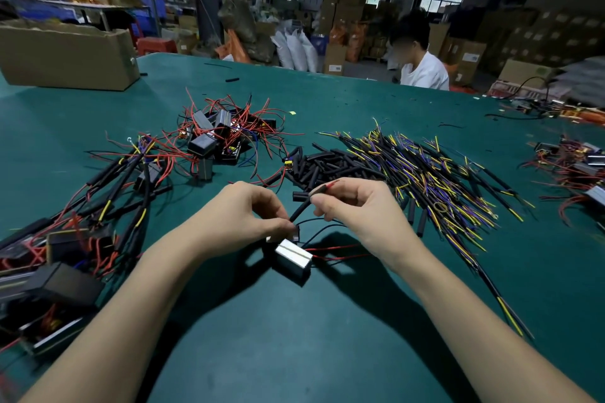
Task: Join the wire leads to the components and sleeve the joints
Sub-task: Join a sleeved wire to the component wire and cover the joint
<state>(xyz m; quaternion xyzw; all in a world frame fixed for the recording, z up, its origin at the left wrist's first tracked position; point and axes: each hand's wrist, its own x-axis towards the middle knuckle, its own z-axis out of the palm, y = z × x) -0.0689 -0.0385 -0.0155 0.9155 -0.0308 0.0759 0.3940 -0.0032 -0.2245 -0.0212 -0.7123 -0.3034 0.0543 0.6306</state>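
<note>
A small silver-and-black component (293, 260) hangs just above the green table (294, 337), with red and black leads trailing right. My left hand (242, 216) pinches the lower end of a black sleeve (299, 211) where it meets the component. My right hand (353, 206) pinches the sleeve's upper end, and red and black wire ends (327, 186) stick out past its fingers. Loose black sleeves (330, 167) lie just behind my hands. A big heap of yellow, purple and black wire leads (435, 180) spreads to the right.
Unwired components with red leads (222, 137) are piled at centre back. Sleeved assemblies (65, 239) lie along the left edge. A cardboard box (65, 56) stands at back left. A person in a white shirt (422, 70) sits across the table. More parts (576, 167) lie far right.
</note>
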